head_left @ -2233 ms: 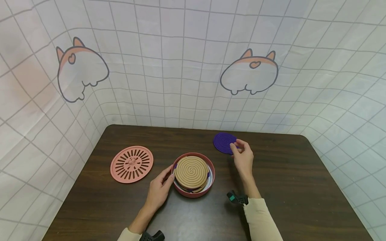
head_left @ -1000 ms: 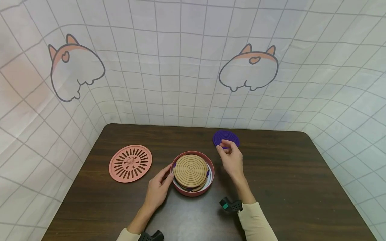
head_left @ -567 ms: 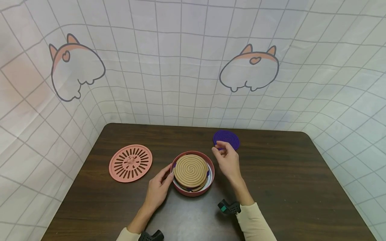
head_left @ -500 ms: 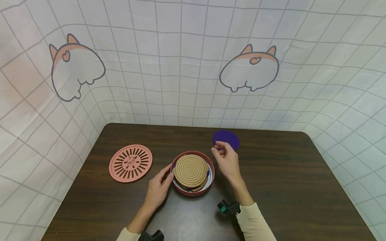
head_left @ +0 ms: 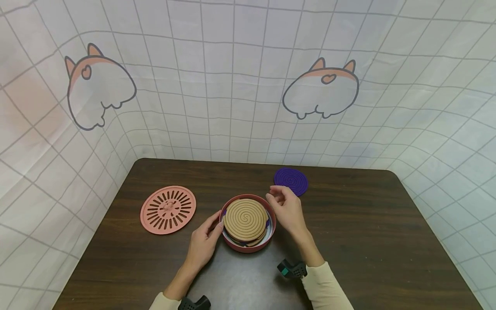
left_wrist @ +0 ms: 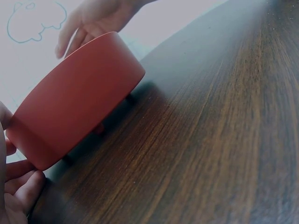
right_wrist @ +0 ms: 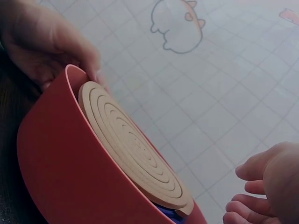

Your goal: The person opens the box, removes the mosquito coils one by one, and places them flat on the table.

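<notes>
A round red mosquito coil box [head_left: 273,232] stands without its lid near the middle of the table. Tan mosquito coils [head_left: 246,219] are stacked inside, with bits of purple showing beneath. My left hand [head_left: 203,243] grips the box's left side, thumb at the rim and fingers against the wall, as the left wrist view also shows. My right hand [head_left: 288,211] hovers by the upper right of the rim. In the right wrist view its fingers [right_wrist: 250,205] are loosely bent, with nothing between them and the thumb. Behind that hand a purple mosquito coil [head_left: 291,181] lies flat on the table.
A pink slotted lid [head_left: 168,210] lies on the dark wooden table [head_left: 379,232], left of the box. White grid-patterned cloth [head_left: 217,107] hangs at the back and along both sides of the table.
My right hand has come away from the purple mosquito coil and moved left and nearer, to the box's rim. The coil stays at the back. My left hand keeps its hold on the box.
</notes>
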The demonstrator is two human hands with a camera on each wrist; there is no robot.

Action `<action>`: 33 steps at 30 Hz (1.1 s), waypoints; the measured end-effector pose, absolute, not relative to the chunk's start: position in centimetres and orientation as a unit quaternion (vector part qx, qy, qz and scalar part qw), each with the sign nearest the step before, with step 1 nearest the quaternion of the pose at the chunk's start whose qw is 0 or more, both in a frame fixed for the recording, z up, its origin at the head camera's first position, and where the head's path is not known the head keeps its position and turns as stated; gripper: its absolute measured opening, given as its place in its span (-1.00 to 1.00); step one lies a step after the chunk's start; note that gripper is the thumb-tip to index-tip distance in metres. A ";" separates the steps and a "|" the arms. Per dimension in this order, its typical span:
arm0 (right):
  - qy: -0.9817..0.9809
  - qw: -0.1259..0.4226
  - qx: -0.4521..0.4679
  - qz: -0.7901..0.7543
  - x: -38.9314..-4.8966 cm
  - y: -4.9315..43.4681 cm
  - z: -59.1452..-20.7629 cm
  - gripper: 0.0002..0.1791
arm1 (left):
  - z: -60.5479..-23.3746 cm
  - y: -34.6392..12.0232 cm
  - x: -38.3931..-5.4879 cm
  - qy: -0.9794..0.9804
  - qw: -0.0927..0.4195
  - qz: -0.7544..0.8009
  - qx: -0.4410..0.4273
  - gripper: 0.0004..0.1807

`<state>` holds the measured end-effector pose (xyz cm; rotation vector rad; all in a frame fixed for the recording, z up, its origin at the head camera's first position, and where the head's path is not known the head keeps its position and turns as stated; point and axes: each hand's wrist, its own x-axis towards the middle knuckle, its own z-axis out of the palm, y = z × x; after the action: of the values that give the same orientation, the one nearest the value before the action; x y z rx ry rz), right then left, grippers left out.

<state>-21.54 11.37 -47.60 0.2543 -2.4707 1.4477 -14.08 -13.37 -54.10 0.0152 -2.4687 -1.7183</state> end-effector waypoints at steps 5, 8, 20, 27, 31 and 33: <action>-0.860 0.117 0.097 0.487 -21.3 11.1 -47.4 -0.70 | -54.1 -13.4 -14.1 -0.819 0.068 -0.569 0.004 -0.55; -0.866 0.108 0.105 0.478 -21.2 11.0 -47.4 -0.70 | -54.1 -13.3 -14.1 -0.819 0.067 -0.569 0.006 -0.56; -0.882 0.069 0.130 0.448 -20.8 10.6 -47.7 -0.72 | -54.2 -13.4 -14.0 -0.820 0.062 -0.569 0.009 -0.54; -0.892 0.082 0.152 0.418 -20.7 10.4 -47.8 -0.75 | -54.1 -13.4 -14.0 -0.821 0.060 -0.568 0.010 -0.55; -0.899 0.078 0.162 0.399 -20.6 10.2 -47.7 -0.76 | -54.1 -13.4 -14.0 -0.821 0.059 -0.568 0.010 -0.55; -0.903 0.075 0.167 0.389 -20.5 10.1 -47.6 -0.76 | -54.1 -13.4 -14.0 -0.820 0.058 -0.569 0.010 -0.55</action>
<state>-20.53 10.10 -47.60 0.5002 -2.7090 1.1686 -13.99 -13.41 -54.05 0.0296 -2.4865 -1.7241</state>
